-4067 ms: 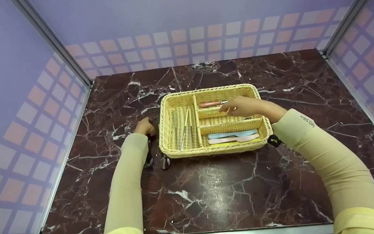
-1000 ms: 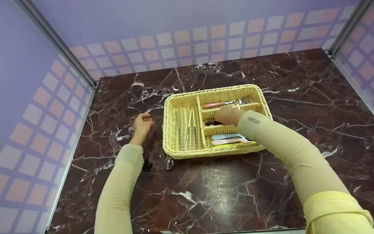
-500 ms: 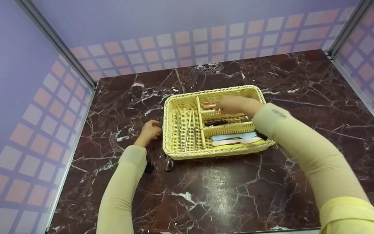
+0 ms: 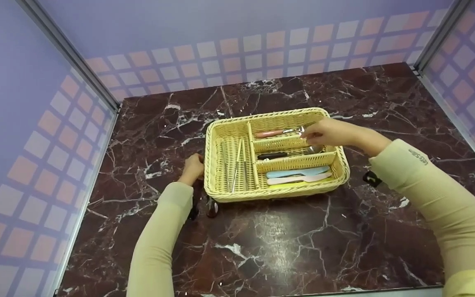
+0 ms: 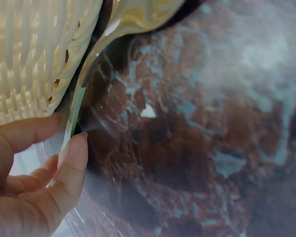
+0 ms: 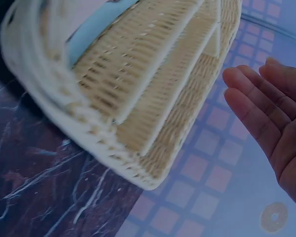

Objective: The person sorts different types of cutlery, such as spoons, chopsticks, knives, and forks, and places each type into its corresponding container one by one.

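Note:
In the left wrist view my left hand (image 5: 49, 182) pinches the pale green handle of a spoon (image 5: 143, 15) between thumb and fingers, close against the basket's outer wall. The head view shows that spoon (image 4: 212, 207) beside the lower left corner of the yellow wicker basket (image 4: 278, 194). My right hand (image 4: 332, 131) hovers over the basket's right side, its fingers loosely bent and holding nothing. Below it a black-handled spoon (image 4: 272, 156) lies in the middle compartment. A utensil with a pink handle (image 4: 270, 134) and metal end lies in the back one.
Several thin chopsticks (image 4: 237, 167) lie in the basket's left compartment. Its front compartment holds a blue utensil (image 4: 297, 171) and a pink one (image 4: 299, 178). Patterned panels (image 4: 258, 53) enclose the dark marble tabletop (image 4: 262, 247) at the back and sides.
My right hand has left the black-handled spoon in the middle compartment and moved back and right, opening. My left hand has moved right to the basket's edge and taken the spoon handle.

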